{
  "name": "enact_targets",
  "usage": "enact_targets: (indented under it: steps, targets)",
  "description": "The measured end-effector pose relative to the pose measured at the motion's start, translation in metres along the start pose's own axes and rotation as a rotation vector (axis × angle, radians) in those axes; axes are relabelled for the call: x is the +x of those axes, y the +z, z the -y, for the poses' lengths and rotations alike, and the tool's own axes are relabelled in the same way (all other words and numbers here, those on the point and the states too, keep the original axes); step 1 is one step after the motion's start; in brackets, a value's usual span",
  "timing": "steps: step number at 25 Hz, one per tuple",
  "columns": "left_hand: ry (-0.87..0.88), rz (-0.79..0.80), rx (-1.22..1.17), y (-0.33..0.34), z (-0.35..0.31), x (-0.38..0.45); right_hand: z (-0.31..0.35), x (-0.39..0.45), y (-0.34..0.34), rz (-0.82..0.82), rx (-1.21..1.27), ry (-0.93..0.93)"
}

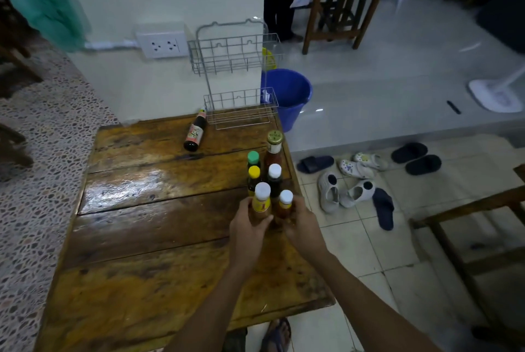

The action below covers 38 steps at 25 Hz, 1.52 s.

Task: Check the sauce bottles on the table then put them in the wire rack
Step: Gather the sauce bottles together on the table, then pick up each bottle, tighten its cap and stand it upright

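Several sauce bottles stand in a cluster near the right edge of the wooden table (147, 238). My left hand (248, 233) grips the nearest left one, a white-capped bottle with a yellow label (262, 200). My right hand (302, 224) grips a smaller white-capped bottle of orange sauce (285, 204). Behind them stand a yellow-capped bottle (253, 178), a dark white-capped bottle (274, 180), a green-capped bottle (253, 159) and a tall gold-capped red sauce bottle (274, 148). A dark bottle (195, 133) lies on its side near the far edge. The two-tier wire rack (238, 73) stands empty at the table's far end.
A blue bucket (289, 96) sits on the floor behind the rack. Shoes and sandals (355, 181) are scattered on the tiles to the right of the table. A wall socket (163, 44) is left of the rack. Wooden furniture stands at the far right.
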<state>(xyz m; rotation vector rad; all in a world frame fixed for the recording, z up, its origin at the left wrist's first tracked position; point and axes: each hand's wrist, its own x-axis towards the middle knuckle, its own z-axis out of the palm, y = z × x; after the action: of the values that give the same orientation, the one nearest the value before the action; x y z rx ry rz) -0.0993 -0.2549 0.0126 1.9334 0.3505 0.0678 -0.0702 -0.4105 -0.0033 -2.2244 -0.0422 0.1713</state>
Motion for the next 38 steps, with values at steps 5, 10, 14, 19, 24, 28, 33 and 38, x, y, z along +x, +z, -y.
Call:
enact_targets:
  steps: [5, 10, 14, 19, 24, 28, 33, 38]
  targets:
    - [-0.033, -0.038, 0.000, 0.006, 0.005, 0.004, -0.009, 0.007, 0.012, -0.001, -0.042, 0.009]
    - [-0.023, -0.027, 0.042, 0.006, 0.010, 0.006, -0.015, 0.006, 0.016, -0.011, -0.031, -0.011]
    - [-0.039, -0.020, 0.042, 0.006, 0.015, 0.005, -0.014, 0.004, 0.018, -0.025, -0.041, -0.008]
    - [-0.079, 0.071, 0.033, -0.006, 0.010, 0.010, 0.000, 0.003, -0.003, 0.061, -0.020, 0.003]
    - [-0.171, 0.155, 0.110, -0.075, 0.021, 0.034, 0.046, 0.021, -0.087, 0.090, -0.204, -0.024]
    - [-0.140, 0.032, 0.134, -0.123, 0.013, 0.088, 0.131, 0.077, -0.103, -0.046, -0.109, -0.196]
    - [-0.083, -0.017, 0.116, -0.155, 0.004, 0.182, 0.220, 0.161, -0.021, 0.094, -0.159, -0.320]
    - [-0.134, 0.061, 0.151, -0.168, 0.036, 0.267, 0.218, 0.246, 0.082, 0.245, -0.280, -0.146]
